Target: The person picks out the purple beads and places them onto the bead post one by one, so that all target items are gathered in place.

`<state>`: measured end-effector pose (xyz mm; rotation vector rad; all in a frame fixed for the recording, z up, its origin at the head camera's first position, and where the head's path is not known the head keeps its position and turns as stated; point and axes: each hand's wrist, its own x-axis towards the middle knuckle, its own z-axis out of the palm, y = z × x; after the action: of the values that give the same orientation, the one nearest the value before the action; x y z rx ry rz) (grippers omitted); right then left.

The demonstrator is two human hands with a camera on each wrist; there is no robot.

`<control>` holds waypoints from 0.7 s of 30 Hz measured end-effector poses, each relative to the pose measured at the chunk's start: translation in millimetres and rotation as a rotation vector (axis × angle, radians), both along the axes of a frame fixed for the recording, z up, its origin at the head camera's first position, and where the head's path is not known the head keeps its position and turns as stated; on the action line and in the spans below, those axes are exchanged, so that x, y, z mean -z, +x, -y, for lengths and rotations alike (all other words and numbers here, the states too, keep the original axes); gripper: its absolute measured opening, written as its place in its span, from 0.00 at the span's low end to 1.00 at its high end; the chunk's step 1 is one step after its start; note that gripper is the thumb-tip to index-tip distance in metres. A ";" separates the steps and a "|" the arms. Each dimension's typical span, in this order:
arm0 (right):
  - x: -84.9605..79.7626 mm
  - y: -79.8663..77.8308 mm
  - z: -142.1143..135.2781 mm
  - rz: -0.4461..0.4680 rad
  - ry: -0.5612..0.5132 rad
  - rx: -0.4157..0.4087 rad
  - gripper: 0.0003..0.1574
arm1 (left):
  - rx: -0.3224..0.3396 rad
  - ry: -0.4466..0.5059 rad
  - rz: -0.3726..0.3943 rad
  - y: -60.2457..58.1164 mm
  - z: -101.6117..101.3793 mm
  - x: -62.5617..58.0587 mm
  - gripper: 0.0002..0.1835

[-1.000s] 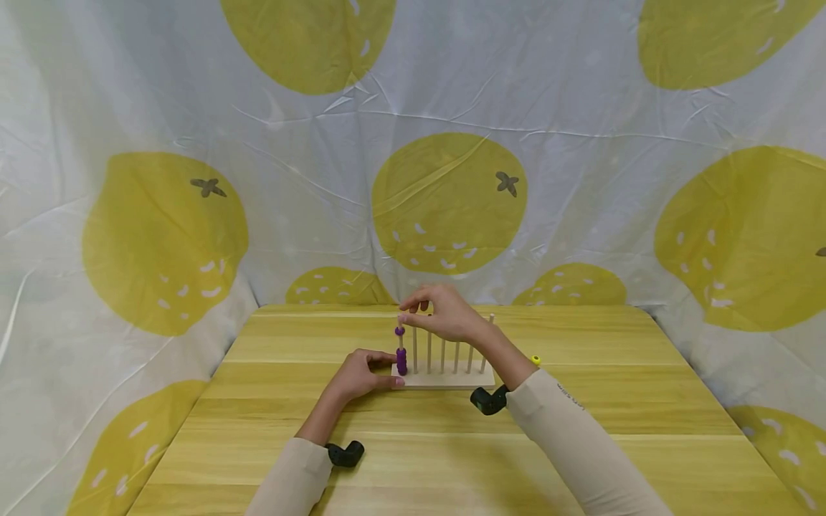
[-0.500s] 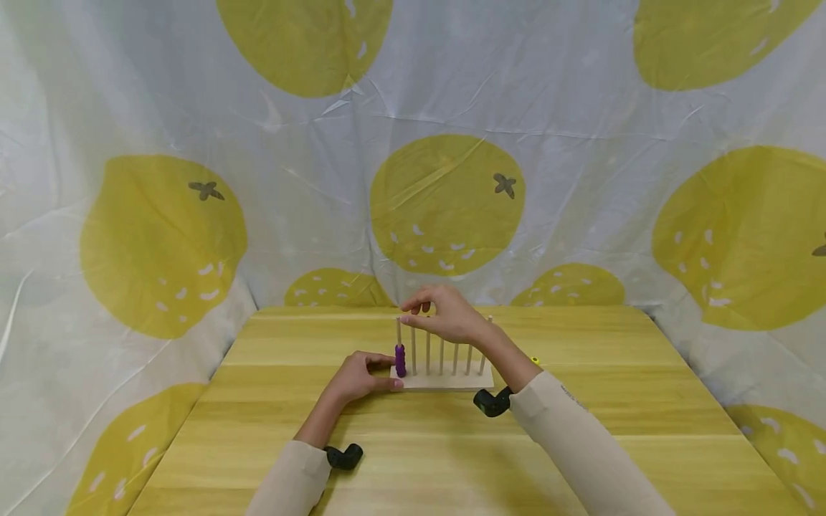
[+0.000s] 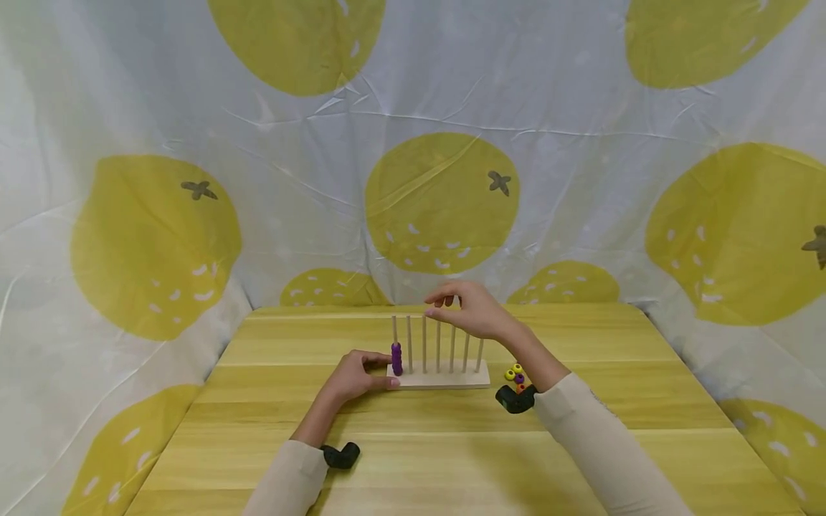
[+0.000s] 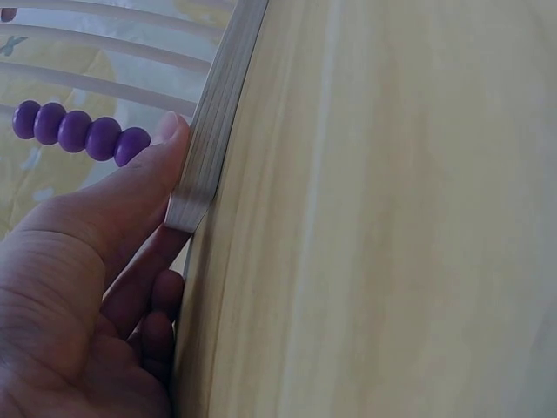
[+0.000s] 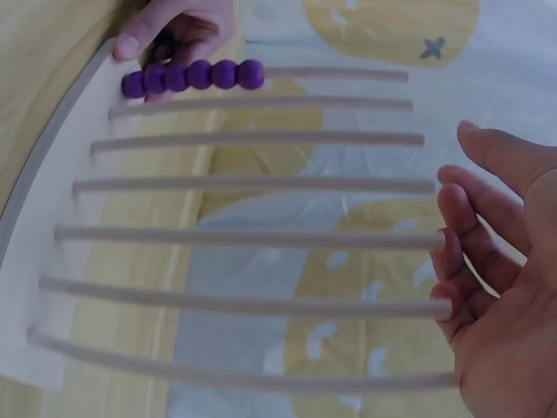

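Observation:
A pale wooden rack [image 3: 445, 376] has several upright pegs [image 3: 424, 344] in a row. Purple beads [image 3: 396, 360] are stacked on its leftmost peg, reaching about halfway up. My left hand [image 3: 353, 376] grips the left end of the base; in the left wrist view the thumb [image 4: 157, 157] lies along one face and the other fingers are behind it. Over the tops of the middle pegs hovers my right hand [image 3: 474, 312], its thumb and fingers apart with nothing between them. The right wrist view shows its fingertips [image 5: 448, 209] beside the peg ends.
Several loose beads [image 3: 515, 374], yellow, purple and orange, lie on the wooden table [image 3: 413, 459] right of the rack, partly hidden by the black camera [image 3: 516, 399] on the right wrist. A lemon-print cloth [image 3: 310, 179] hangs behind the table.
A purple bead slid down the leftmost peg onto the stack. My right hand then moved right, away from that peg, uncovering more loose beads. The left hand keeps its hold.

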<state>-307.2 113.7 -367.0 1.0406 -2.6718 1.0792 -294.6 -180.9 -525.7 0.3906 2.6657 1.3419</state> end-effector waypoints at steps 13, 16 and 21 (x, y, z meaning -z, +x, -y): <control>9.0 7.2 -53.8 0.070 -0.049 0.110 0.18 | 0.001 -0.005 0.005 0.8 0.9 1.0 0.29; 13.6 9.2 -66.7 0.076 -0.064 0.135 0.18 | 0.002 -0.005 0.002 2.0 0.4 0.0 0.29; 25.2 12.1 -86.9 0.076 -0.063 0.174 0.18 | 0.002 0.004 0.002 1.8 -0.2 -1.4 0.29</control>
<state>-295.1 200.6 -392.2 0.7554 -2.7058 1.1817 -292.8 -180.7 -524.3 0.3916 2.6604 1.3468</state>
